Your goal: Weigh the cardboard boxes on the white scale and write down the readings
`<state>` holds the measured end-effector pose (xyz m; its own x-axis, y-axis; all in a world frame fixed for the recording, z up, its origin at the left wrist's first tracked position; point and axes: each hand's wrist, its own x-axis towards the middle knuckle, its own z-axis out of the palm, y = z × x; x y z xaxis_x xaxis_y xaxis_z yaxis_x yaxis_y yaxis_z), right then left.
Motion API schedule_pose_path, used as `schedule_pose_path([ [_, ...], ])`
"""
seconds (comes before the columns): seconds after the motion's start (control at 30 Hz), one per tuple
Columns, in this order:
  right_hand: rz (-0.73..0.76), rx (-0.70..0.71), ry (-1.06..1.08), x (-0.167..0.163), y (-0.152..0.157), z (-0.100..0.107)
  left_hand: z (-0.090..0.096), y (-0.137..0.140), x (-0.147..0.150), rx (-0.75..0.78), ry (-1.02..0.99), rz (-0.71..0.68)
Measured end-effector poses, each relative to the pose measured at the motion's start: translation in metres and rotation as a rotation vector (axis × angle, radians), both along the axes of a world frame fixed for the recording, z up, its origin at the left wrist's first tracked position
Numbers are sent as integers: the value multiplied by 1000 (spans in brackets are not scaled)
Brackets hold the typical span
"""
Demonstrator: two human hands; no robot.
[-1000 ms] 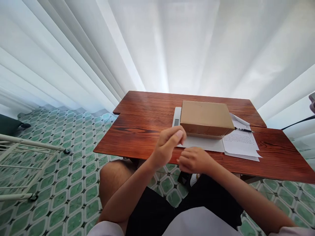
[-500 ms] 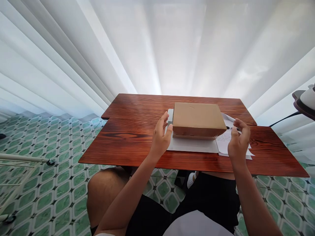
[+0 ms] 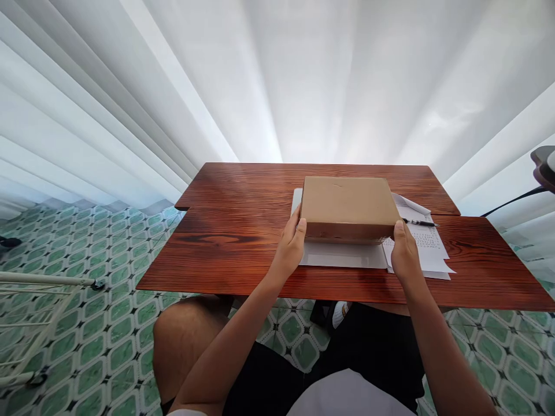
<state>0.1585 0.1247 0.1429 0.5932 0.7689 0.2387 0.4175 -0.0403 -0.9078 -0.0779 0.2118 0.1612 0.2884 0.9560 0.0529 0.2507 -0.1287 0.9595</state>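
Two bare hands clamped on the ends of a cardboard box (image 3: 351,200) at a wooden table (image 3: 217,238).
Left hand (image 3: 289,245): thumb at the box's near left corner, other fingers laid along its left side; right hand (image 3: 406,252): thumb on the near right corner, other fingers mostly hidden behind it; box sits between the two sets of fingers, top face up, roughly level; flat white slab (image 3: 342,256) under the box, showing below and between the thumbs; can't tell if box touches it; written paper sheets (image 3: 427,245) just beside and behind the right fingers; pen (image 3: 420,223) on the sheets, right of the right fingertips; bare wood left of the left fingers; white curtain (image 3: 277,75) beyond both hands.
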Motion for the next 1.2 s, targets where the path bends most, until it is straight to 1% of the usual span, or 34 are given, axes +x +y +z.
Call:
schedule_pose_path([
  [0.13, -40, -5, -7, -2, 1, 1, -3, 2, -1, 33, -6, -10],
  [0.2, -37, -11, -23, -1, 1, 1, -4, 3, -2, 38, -27, -24],
  [0.37, -29, -25, -24, 0, 2, 4, -7, 5, -3, 3, -80, -41],
  [0.53, -46, -33, -20, -4, 3, 12, -5, 5, -3, 2, -96, -47],
  [0.7, -12, 0, -38, -12, 5, 23, 6, 4, -8, 31, -114, -16],
  [0.87, 30, -6, -27, -24, 11, 34, 19, 4, -25, 49, -106, 48],
  [1.07, 148, 29, -41, -45, 25, 48, 30, 8, -50, 162, -115, 137],
  [1.2, 218, 43, -77, -57, 37, 51, 40, 11, -66, 246, -84, 218],
])
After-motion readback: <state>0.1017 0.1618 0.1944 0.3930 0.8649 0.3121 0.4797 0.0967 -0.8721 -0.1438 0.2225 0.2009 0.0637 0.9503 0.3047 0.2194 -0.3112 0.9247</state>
